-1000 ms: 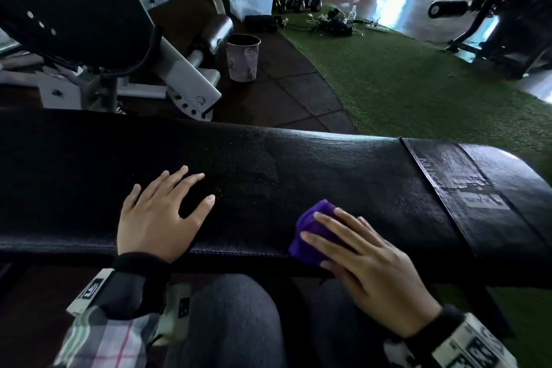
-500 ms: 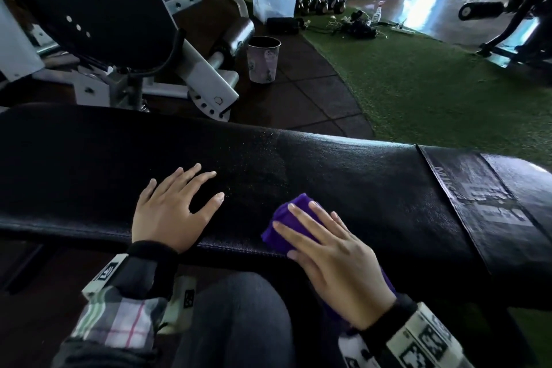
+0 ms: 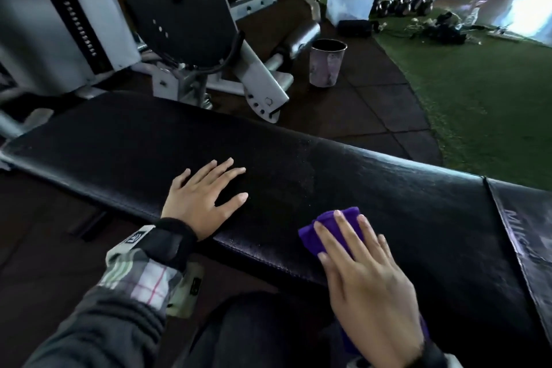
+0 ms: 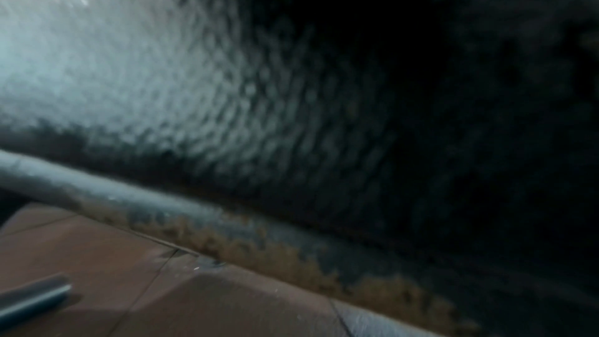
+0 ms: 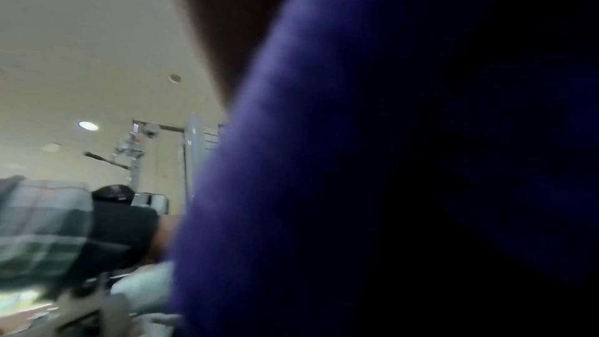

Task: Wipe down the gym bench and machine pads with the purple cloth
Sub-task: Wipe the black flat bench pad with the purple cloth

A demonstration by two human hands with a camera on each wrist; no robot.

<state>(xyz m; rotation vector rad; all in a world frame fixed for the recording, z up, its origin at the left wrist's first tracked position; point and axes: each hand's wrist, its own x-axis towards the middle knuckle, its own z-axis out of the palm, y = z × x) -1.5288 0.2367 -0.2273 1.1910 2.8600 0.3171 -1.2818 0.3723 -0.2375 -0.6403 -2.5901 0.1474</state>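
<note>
A long black padded gym bench (image 3: 298,164) runs across the head view from left to right. My left hand (image 3: 206,191) lies flat on it with fingers spread, holding nothing. My right hand (image 3: 364,272) presses the folded purple cloth (image 3: 325,227) onto the bench's near edge with straight fingers. Part of the cloth hangs down under my wrist. The cloth (image 5: 308,163) fills most of the right wrist view. In the left wrist view only the textured bench padding (image 4: 162,73) and its piped edge show, blurred.
Behind the bench stands a grey and black weight machine (image 3: 167,24) with a white angled bracket (image 3: 263,86). A cup-shaped bin (image 3: 327,63) sits on the brown floor tiles. Green turf (image 3: 478,92), a clear box (image 3: 349,0) and kettlebells (image 3: 409,0) lie farther back.
My right hand has slid the purple cloth along the bench's near edge toward my left hand. The head view has swung left, showing the bench's left end. The left hand has stayed flat.
</note>
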